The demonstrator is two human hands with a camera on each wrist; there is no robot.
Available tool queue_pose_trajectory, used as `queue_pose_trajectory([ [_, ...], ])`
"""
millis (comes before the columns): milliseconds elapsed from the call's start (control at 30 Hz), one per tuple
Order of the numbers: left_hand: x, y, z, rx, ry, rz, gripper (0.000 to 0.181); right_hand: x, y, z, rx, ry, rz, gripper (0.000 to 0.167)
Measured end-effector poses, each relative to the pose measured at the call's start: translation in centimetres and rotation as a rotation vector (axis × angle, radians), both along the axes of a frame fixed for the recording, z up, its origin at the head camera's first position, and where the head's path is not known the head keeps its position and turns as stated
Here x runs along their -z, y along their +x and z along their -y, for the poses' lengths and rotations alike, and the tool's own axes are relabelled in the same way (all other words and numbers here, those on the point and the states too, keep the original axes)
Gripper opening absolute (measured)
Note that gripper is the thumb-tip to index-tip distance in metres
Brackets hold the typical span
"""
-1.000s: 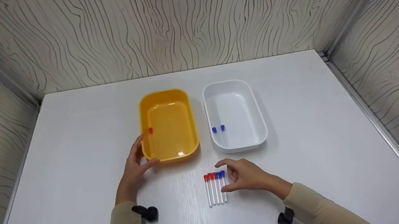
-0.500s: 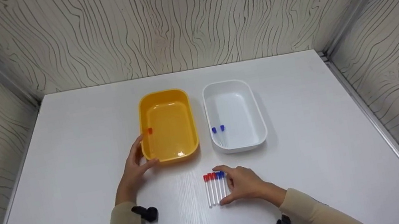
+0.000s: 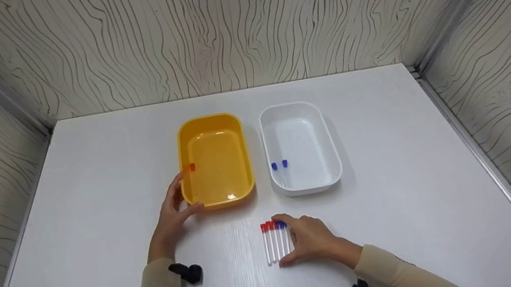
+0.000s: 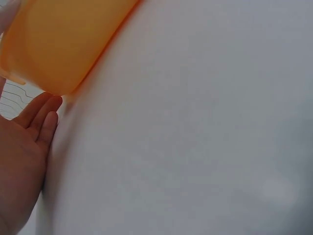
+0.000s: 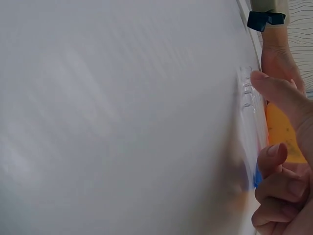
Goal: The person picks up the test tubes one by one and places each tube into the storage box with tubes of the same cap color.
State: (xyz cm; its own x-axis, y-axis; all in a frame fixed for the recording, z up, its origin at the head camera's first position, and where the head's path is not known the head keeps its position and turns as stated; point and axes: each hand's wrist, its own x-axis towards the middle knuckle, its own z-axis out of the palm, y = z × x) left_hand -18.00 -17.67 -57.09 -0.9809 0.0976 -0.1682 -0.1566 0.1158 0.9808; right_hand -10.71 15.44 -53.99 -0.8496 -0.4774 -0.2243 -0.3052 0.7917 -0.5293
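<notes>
My left hand [image 3: 172,220] holds the near-left corner of the yellow tray [image 3: 221,170], thumb on the front and fingers along the left side. In the left wrist view, the fingers lie against the tray wall. My right hand [image 3: 310,235] spans a row of clear test tubes [image 3: 272,247], index finger by the caps and thumb by the lower ends. Red caps [image 3: 268,226] are at the row's left, blue caps [image 3: 281,225] at its right. In the right wrist view, the thumb [image 5: 276,90] reaches the tube ends; the index fingertip's contact is hidden.
A white tray [image 3: 308,186] stands right of the yellow one, with two blue-capped tubes [image 3: 281,173] inside. One red-capped tube [image 3: 192,169] leans in the yellow tray. Patterned walls [image 3: 216,30] border the white table [image 3: 380,143] at the back and sides.
My right hand has moved slightly left and toward me, its thumb dropping to the tubes' lower ends and its index finger to the caps. My left hand and both trays stay put.
</notes>
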Motion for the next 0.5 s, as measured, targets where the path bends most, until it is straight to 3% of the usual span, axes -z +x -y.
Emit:
queue_pose_trajectory([
  [500, 0.17, -0.17, 0.08, -0.006, -0.011, 0.010, 0.087, 0.06, -0.04, 0.45, 0.039, 0.020, 0.026, 0.095],
])
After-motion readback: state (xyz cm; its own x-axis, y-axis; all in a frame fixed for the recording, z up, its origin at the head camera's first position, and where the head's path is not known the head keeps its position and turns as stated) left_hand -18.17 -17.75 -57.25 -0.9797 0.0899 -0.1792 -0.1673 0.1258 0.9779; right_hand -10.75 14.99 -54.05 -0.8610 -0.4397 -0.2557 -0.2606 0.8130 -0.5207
